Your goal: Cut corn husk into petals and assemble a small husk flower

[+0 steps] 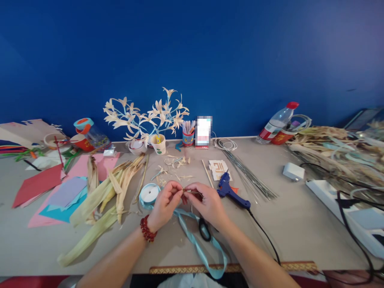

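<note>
My left hand (167,203), with a red bead bracelet (148,229) at the wrist, is raised over the middle of the table, fingertips pinched together. My right hand (207,203) meets it fingertip to fingertip. Something small and thin sits between both hands' fingertips, too small to name. Under and below the hands lies a light blue ribbon (195,240), its spool (150,193) beside my left hand. Black-handled scissors (205,230) rest on the ribbon, partly hidden by my right hand. A blue glue gun (231,192) lies to the right of my right hand.
Corn husks (120,188) and coloured paper (64,196) lie left. Husk flowers (159,114) in a cup (158,145) stand behind. Right are wires (250,174), a bottle (276,124), a power strip (345,216), cables and a husk pile (324,148).
</note>
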`<state>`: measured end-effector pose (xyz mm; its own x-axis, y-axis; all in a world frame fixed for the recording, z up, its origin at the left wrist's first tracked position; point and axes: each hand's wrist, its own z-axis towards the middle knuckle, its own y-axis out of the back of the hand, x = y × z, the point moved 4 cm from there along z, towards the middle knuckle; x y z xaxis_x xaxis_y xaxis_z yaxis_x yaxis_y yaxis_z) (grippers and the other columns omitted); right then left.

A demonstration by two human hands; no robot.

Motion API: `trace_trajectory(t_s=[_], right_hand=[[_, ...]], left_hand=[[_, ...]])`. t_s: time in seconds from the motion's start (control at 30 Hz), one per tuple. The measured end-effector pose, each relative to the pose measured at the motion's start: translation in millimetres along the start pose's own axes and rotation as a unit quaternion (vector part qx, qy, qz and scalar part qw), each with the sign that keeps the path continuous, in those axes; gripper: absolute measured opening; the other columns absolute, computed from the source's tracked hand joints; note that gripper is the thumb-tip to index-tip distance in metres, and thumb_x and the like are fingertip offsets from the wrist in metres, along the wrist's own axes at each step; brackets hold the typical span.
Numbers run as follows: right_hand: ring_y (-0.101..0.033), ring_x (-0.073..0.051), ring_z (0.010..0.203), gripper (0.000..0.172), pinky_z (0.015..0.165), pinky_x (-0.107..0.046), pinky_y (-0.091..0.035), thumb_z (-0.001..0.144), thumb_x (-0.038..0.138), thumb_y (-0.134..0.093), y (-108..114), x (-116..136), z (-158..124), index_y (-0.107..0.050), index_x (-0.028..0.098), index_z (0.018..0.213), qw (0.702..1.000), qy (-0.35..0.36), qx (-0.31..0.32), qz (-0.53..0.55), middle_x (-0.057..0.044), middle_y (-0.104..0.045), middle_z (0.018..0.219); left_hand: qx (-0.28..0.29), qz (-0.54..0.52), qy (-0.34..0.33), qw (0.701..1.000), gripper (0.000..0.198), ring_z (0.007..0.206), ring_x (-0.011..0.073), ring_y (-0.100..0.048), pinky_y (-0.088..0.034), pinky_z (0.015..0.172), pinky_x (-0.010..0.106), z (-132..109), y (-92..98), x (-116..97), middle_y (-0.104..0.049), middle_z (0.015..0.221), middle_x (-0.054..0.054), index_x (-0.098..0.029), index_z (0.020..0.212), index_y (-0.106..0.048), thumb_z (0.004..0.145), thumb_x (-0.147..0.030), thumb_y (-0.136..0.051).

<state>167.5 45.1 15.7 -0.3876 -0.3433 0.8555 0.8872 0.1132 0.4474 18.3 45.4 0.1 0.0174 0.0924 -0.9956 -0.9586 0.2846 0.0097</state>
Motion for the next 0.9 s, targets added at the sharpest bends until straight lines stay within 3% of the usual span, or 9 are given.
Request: trace_trajectory(t_s=[0.43, 0.73, 0.9], right_hand=[[-0.058, -0.013, 0.059, 0.01, 0.057, -0.023, -0.045, 0.086, 0.016, -0.057, 11.1, 7.5, 2.4, -0.065, 0.021, 0.09, 0.994, 0.074, -0.018, -0.08, 0.0, -0.066, 0.07], [-0.057, -0.014, 0.063, 0.012, 0.061, -0.025, -0.044, 0.09, 0.019, -0.053, 13.4, 13.6, 2.2, -0.065, 0.021, 0.09, 0.982, 0.154, -0.012, -0.111, -0.001, -0.065, 0.071], [-0.059, -0.015, 0.066, 0.012, 0.063, -0.026, -0.046, 0.091, 0.02, -0.053, 13.0, 11.5, 1.9, -0.064, 0.022, 0.092, 0.982, 0.167, -0.017, -0.084, -0.002, -0.066, 0.074]], left_hand=[[-0.015, -0.003, 0.034, 0.999, 0.022, 0.054, 0.0086, -0.051, -0.041, 0.052, 0.021, 3.6, 4.2, 4.7, -0.06, 0.067, -0.001, -0.016, 0.089, -0.055, 0.088, -0.038, -0.056], [0.048, -0.064, 0.053, 0.995, 0.023, 0.062, 0.0105, -0.055, -0.043, 0.059, 0.023, 3.8, -1.5, 4.7, -0.058, 0.068, -0.001, -0.017, 0.086, -0.052, 0.088, -0.039, -0.056], [0.038, -0.071, 0.054, 0.995, 0.023, 0.062, 0.01, -0.054, -0.043, 0.06, 0.023, 3.9, -0.1, 6.0, -0.059, 0.07, 0.0, -0.016, 0.086, -0.053, 0.087, -0.038, -0.059]])
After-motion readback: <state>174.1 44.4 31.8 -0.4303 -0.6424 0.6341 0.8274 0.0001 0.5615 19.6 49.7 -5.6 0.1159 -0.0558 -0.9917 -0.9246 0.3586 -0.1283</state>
